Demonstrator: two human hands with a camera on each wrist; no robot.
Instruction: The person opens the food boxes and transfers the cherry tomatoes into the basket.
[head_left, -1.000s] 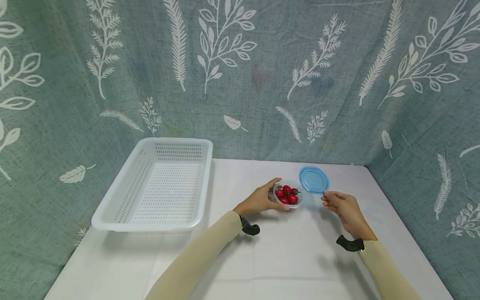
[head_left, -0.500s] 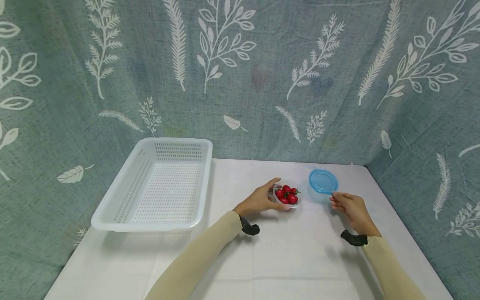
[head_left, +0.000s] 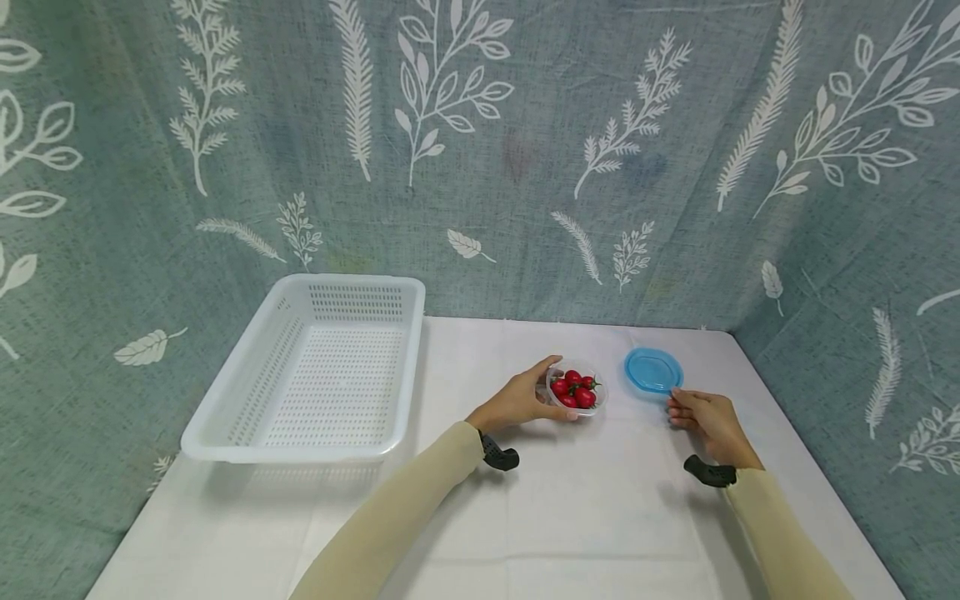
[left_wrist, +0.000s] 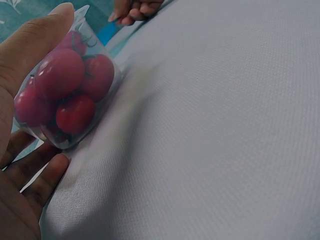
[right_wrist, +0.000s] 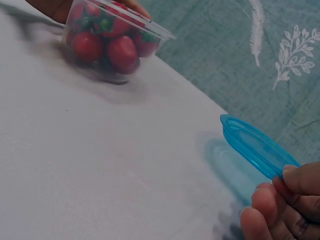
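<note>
A small clear plastic cup [head_left: 576, 390] of red cherry tomatoes [left_wrist: 70, 95] stands on the white table. My left hand [head_left: 542, 392] grips its left side, with the thumb [left_wrist: 37, 40] on the far rim and the fingers curled under the near side. To the right, my right hand [head_left: 693, 410] pinches the near edge of a round blue lid [head_left: 652, 371]. In the right wrist view the blue lid [right_wrist: 255, 147] is tilted just above the cloth, with its shadow beneath it, and the fingertips [right_wrist: 295, 182] clamp its edge. The cup [right_wrist: 112, 37] has no lid on it.
A large white perforated basket [head_left: 300, 452] sits at the table's left rear with nothing in it. A leaf-patterned teal curtain [head_left: 525, 150] hangs close behind and to the right. White cloth [head_left: 585, 517] covers the table towards me.
My right hand has carried the blue lid to the right and down, from raised beside the cup to low over the table. The left hand and cup have stayed put.
</note>
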